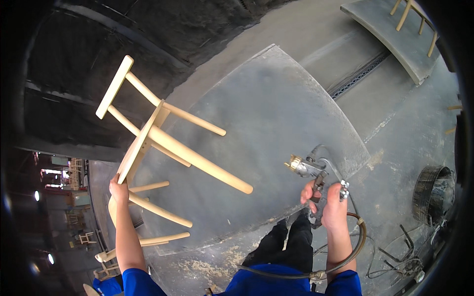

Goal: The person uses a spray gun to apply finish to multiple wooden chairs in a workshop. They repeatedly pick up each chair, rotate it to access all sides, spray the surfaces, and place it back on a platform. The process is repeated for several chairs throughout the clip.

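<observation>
The person wears a bright blue short-sleeved top, its fabric plain and unmarked where it shows along the lower edge of the view. The left sleeve (138,282) ends above the elbow in a straight hem, and the right sleeve (344,282) ends the same way, leaving both forearms bare. The left hand (119,190) and the right hand (330,204) wear no gloves, and no watch or ring can be made out. Below the top, black trousers (291,244) cover the legs, loose and lightly creased at the knee.
</observation>
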Available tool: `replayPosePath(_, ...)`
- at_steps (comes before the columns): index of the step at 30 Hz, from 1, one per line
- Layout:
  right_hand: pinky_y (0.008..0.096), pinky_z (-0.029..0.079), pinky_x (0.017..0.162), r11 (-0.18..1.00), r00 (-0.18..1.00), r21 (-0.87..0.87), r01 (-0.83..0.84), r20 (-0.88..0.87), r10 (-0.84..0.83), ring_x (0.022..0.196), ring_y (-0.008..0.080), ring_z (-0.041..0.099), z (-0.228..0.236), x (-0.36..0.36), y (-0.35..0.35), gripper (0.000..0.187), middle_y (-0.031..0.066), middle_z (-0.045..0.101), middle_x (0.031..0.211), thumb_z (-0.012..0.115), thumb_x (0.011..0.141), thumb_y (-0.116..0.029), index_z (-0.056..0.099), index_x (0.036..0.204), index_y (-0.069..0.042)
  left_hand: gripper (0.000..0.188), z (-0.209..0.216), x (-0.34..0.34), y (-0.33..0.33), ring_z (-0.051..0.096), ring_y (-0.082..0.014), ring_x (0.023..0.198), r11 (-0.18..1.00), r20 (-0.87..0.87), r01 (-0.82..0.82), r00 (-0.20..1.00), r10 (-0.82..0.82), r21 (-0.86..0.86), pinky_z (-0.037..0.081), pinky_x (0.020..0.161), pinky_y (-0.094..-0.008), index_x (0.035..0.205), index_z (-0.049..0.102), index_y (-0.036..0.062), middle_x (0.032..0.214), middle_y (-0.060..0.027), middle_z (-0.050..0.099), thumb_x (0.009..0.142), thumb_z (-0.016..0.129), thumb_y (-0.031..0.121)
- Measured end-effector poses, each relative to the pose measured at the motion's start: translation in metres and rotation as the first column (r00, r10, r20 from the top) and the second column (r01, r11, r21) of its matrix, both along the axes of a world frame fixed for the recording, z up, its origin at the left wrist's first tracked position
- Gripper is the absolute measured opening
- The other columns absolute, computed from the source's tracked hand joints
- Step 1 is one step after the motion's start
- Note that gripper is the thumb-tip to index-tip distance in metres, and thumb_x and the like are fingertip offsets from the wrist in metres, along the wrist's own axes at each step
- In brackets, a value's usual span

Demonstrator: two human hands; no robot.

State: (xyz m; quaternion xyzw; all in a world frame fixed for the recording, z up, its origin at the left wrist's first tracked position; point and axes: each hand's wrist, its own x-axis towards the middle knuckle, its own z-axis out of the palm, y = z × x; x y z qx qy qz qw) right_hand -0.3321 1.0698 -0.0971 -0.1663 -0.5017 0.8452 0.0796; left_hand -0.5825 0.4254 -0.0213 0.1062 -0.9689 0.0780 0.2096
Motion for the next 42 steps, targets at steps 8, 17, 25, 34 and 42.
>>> replayPosePath(8,0.0231,0.040,0.048,0.987,0.967,-0.067,-0.148,0.198,0.159,0.072,0.0127,0.065,-0.050,-0.064,-0.007,0.047,0.0053,0.068,0.081,0.057,0.103,-0.053,0.060,0.099,-0.006,0.036,0.004,0.015,0.022,0.068,-0.0418,0.110,0.993,0.033,-0.015,0.999,0.012,0.118,0.052,0.096,-0.0454,0.124,0.070,-0.0016,0.115,-0.0266,0.071,0.090,0.068,0.010)
replayPosePath(17,0.0254,0.043,0.052,0.989,0.951,0.110,-0.103,0.302,0.065,0.065,0.0091,0.060,-0.079,-0.029,-0.011,0.039,0.0014,0.065,0.074,0.061,0.104,-0.042,0.063,0.096,-0.004,0.037,0.001,0.010,0.005,0.067,-0.0422,0.112,0.998,0.041,0.035,0.998,-0.037,0.051,0.052,0.097,-0.0461,0.125,0.070,0.0002,0.116,-0.0260,0.071,0.091,0.069,0.015)
replayPosePath(25,0.0233,0.040,0.045,0.957,0.891,0.283,-0.061,0.448,-0.076,0.060,0.0094,0.059,-0.074,0.060,-0.043,0.043,0.0045,0.066,0.074,0.053,0.106,-0.043,0.064,0.091,-0.005,0.040,0.008,-0.013,0.005,0.068,-0.0397,0.110,0.998,0.076,0.026,0.997,-0.030,0.058,0.053,0.096,-0.0457,0.125,0.072,0.0091,0.117,-0.0204,0.072,0.089,0.070,0.025)
replayPosePath(34,0.0208,0.042,0.050,0.976,0.927,0.078,-0.204,0.335,0.167,0.059,0.0065,0.055,-0.022,0.135,-0.226,0.045,0.0053,0.068,0.080,0.058,0.105,-0.042,0.062,0.122,-0.001,0.047,0.037,-0.033,0.019,0.068,-0.0370,0.113,0.991,0.159,0.102,0.981,-0.114,0.085,0.052,0.100,-0.0471,0.133,0.068,0.0179,0.118,-0.0198,0.072,0.086,0.061,0.018)
replayPosePath(42,0.0216,0.042,0.050,0.934,0.940,0.244,-0.263,0.283,0.191,0.070,0.0096,0.062,0.021,0.093,-0.288,0.040,0.0035,0.068,0.080,0.057,0.106,-0.042,0.062,0.109,-0.002,0.055,0.033,0.002,0.014,0.064,-0.0383,0.119,0.900,0.270,0.399,0.860,-0.434,0.176,0.050,0.104,-0.0465,0.144,0.058,0.0175,0.130,-0.0211,0.066,0.090,0.055,0.009)
